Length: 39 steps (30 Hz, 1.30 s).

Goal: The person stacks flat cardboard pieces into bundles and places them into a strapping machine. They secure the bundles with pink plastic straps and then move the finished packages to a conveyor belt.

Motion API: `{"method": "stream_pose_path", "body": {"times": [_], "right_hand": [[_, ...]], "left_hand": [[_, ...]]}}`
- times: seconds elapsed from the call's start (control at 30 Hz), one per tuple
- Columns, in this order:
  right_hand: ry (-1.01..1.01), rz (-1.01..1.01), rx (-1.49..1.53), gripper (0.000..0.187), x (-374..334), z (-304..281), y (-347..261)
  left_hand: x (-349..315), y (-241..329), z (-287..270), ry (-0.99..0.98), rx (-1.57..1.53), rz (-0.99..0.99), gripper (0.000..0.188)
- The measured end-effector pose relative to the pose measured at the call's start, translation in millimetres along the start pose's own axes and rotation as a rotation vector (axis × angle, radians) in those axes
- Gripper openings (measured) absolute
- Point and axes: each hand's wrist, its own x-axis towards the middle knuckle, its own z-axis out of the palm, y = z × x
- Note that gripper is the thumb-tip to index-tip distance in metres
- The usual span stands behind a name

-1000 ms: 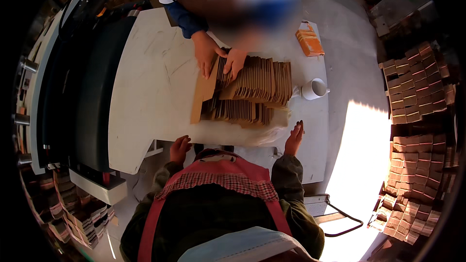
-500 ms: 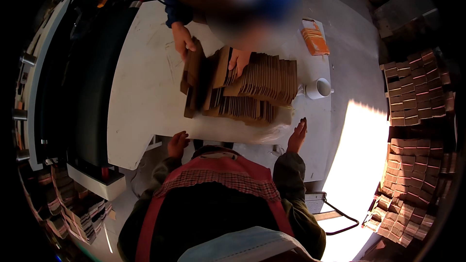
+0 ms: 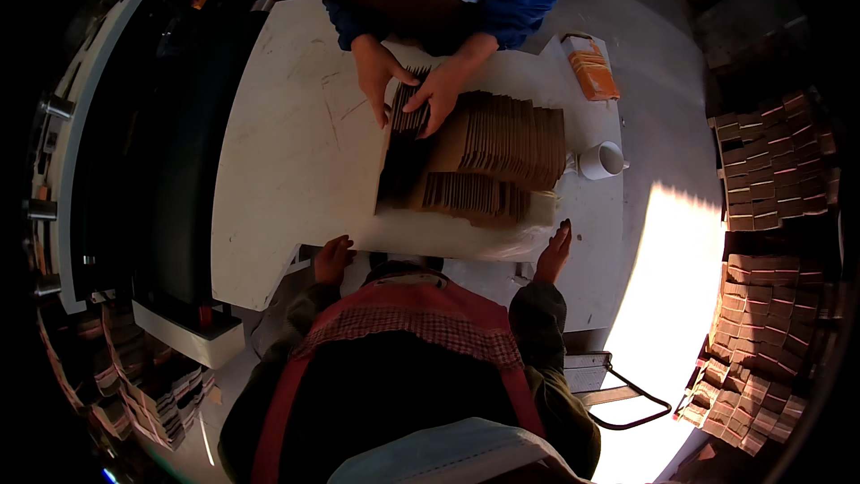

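Observation:
My left hand [image 3: 334, 259] is at the near edge of the white table [image 3: 287, 125], holding nothing, with its fingers loosely bent and a little apart. Farther right along the same edge, my right hand [image 3: 554, 253] is held open and flat, fingers stretched out and empty. Between and beyond them lie rows of flat brown cardboard pieces [image 3: 511, 139] standing on edge in a leaning stack. Across the table, a co-worker's two hands [image 3: 432, 99] grip a smaller bundle of cardboard pieces [image 3: 408, 112] at the stack's left end.
A white mug [image 3: 600, 160] and an orange-and-white package [image 3: 591, 70] stand at the table's right side. To the left runs a dark machine bed [image 3: 184, 170]. Stacked cardboard bundles [image 3: 770, 323] rise at the far right. A metal-framed stool or cart [image 3: 618, 390] is near my right elbow.
The co-worker's hands have come together around one bundle at the stack's left end; before, they were apart on separate pieces. My hands stay nearly in place; the left fingers look slightly less curled.

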Motion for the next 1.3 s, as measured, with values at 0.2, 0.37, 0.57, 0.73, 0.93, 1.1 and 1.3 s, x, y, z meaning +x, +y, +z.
{"method": "stream_pose_path", "body": {"times": [0.2,0.37,0.57,0.73,0.93,1.1,1.3], "right_hand": [[0.010,-0.006,0.027,0.049,10.0,6.0,1.2],[0.026,-0.029,0.000,0.048,11.5,-1.5,18.6],[-0.014,-0.021,-0.066,0.047,12.0,4.2,17.5],[-0.064,-0.029,-0.111,0.047,16.5,1.9,10.7],[-0.034,-0.038,-0.075,0.048,37.0,-8.4,31.5],[-0.051,0.013,-0.016,0.049,46.8,-16.4,36.8],[-0.068,0.058,0.031,0.051,59.8,-32.2,47.8]], "left_hand": [[-1.5,5.8,-5.8,-0.014,-0.043,-0.026,0.040],[-1.3,10.5,-3.0,0.005,-0.016,-0.010,0.036],[-8.6,5.6,2.8,0.010,0.021,0.016,0.038],[-11.6,3.5,8.8,0.011,0.075,0.035,0.041],[-14.4,4.4,25.3,0.055,0.036,0.006,0.039],[-19.0,5.5,43.1,0.072,0.019,-0.007,0.037],[-20.0,-3.4,59.8,0.090,-0.016,0.002,0.035]]}}
